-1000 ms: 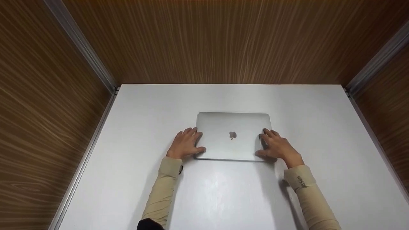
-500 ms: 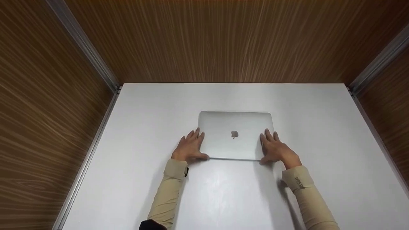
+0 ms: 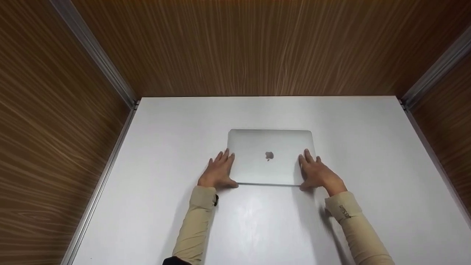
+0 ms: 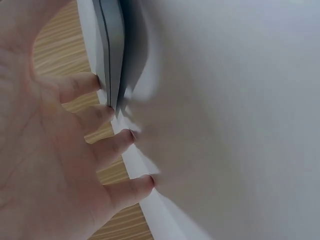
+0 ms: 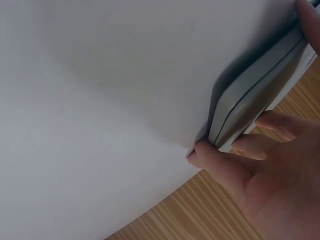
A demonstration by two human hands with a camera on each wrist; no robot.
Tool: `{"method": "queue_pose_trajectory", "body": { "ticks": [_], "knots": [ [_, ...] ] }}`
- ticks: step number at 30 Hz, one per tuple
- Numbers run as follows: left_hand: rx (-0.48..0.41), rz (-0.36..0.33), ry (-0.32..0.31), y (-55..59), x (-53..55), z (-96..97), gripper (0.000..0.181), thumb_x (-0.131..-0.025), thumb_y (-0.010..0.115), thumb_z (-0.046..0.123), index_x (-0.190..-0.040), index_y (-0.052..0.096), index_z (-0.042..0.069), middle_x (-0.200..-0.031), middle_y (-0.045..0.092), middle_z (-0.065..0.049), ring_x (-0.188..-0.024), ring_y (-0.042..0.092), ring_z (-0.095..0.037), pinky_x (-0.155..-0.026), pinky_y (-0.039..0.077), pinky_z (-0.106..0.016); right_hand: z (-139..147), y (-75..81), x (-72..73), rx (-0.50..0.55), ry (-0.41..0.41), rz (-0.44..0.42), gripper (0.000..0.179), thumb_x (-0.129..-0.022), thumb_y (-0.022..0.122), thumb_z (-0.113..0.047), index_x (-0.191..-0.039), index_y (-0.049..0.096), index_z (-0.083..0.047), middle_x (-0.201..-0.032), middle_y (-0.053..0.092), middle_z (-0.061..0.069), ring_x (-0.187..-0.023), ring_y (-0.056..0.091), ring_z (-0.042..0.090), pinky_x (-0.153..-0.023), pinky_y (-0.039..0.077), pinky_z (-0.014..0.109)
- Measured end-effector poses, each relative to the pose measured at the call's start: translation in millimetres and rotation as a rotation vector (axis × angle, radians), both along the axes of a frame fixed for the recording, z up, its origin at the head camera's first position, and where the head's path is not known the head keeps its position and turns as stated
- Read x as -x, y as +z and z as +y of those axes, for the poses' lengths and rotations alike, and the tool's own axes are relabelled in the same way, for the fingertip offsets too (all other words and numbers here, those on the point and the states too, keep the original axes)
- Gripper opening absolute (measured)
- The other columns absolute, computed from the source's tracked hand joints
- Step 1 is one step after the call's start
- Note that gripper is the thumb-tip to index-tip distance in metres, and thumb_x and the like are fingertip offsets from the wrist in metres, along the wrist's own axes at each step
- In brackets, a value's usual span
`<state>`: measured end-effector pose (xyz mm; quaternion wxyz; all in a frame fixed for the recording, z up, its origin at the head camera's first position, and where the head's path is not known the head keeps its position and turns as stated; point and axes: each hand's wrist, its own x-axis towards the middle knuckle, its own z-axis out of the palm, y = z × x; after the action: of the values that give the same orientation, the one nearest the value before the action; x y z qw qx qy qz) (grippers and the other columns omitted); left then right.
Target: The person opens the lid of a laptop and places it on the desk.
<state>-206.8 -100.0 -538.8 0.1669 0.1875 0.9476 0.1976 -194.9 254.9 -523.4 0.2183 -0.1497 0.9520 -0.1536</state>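
Observation:
A closed silver laptop (image 3: pixel 270 171) with a dark apple logo lies flat in the middle of the white table. My left hand (image 3: pixel 218 173) is at its left side, fingers spread and nearly straight. In the left wrist view, the index fingertip touches the lid of the laptop (image 4: pixel 115 45), another finger meets its edge, and the outer fingertips rest on the table. At the right side, my right hand (image 3: pixel 318 175) lays fingers on the lid, its little finger down beside the corner in the right wrist view. Both thumbs are at the front edge.
The white table (image 3: pixel 176 129) runs back to a wood-grain panel (image 3: pixel 235 48). More wood-grain panels stand left and right, with metal rails (image 3: pixel 99 55) at the corners. Beige sleeves (image 3: pixel 195 224) cover both forearms.
Both thumbs have moved from on top of the lid down to the laptop's front edge. My left hand has shifted slightly right. The laptop stays closed and in about the same place.

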Motion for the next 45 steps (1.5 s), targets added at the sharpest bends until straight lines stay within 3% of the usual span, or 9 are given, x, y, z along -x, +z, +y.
{"method": "queue_pose_trajectory", "body": {
  "ticks": [11,18,22,35,45],
  "knots": [
    [-0.06,-0.027,0.042,-4.3,7.8,-2.9,0.116,-0.07,0.095,0.035,-0.159,0.029,0.004,-0.167,0.014,-0.019,-0.153,0.012,-0.038,-0.12,0.011,-0.064,-1.6,-1.0,4.9,-0.021,0.004,0.008,0.11,-0.075,0.084,-0.019,-0.155,0.017,0.014,-0.161,0.002,0.038,-0.135,0.011,0.072,-0.106,0.03,0.075],
    [-0.104,-0.071,0.076,-3.1,6.2,1.0,0.115,-0.071,0.095,0.028,-0.16,0.027,0.004,-0.166,0.014,-0.023,-0.153,0.008,-0.04,-0.121,0.005,-0.062,-6.8,-0.2,7.3,-0.11,0.016,0.063,0.107,-0.07,0.085,-0.018,-0.152,0.025,0.015,-0.158,0.012,0.04,-0.134,0.026,0.068,-0.097,0.046,0.068],
    [-0.098,-0.084,0.09,-3.7,3.5,1.0,0.114,-0.072,0.094,0.028,-0.16,0.026,0.004,-0.166,0.015,-0.023,-0.154,0.007,-0.039,-0.121,0.004,-0.06,-7.6,-1.0,7.3,-0.115,0.029,0.089,0.106,-0.069,0.086,-0.018,-0.151,0.028,0.015,-0.157,0.015,0.04,-0.132,0.028,0.068,-0.094,0.048,0.066],
    [-0.146,-0.076,0.071,-6.1,2.4,5.6,0.114,-0.072,0.094,0.03,-0.16,0.027,0.002,-0.165,0.014,-0.023,-0.154,0.005,-0.039,-0.12,0.001,-0.062,-0.5,-0.1,3.3,-0.13,0.057,0.146,0.101,-0.069,0.089,-0.019,-0.144,0.033,0.019,-0.15,0.025,0.044,-0.122,0.037,0.07,-0.086,0.053,0.066],
    [-0.152,-0.06,0.094,-5.2,0.2,3.9,0.114,-0.07,0.095,0.028,-0.159,0.029,0.003,-0.165,0.018,-0.022,-0.153,0.007,-0.039,-0.121,0.003,-0.061,-2.9,-0.1,2.3,-0.114,0.054,0.164,0.098,-0.067,0.091,-0.018,-0.142,0.037,0.018,-0.147,0.029,0.043,-0.118,0.041,0.068,-0.085,0.053,0.066]
  ]
}}
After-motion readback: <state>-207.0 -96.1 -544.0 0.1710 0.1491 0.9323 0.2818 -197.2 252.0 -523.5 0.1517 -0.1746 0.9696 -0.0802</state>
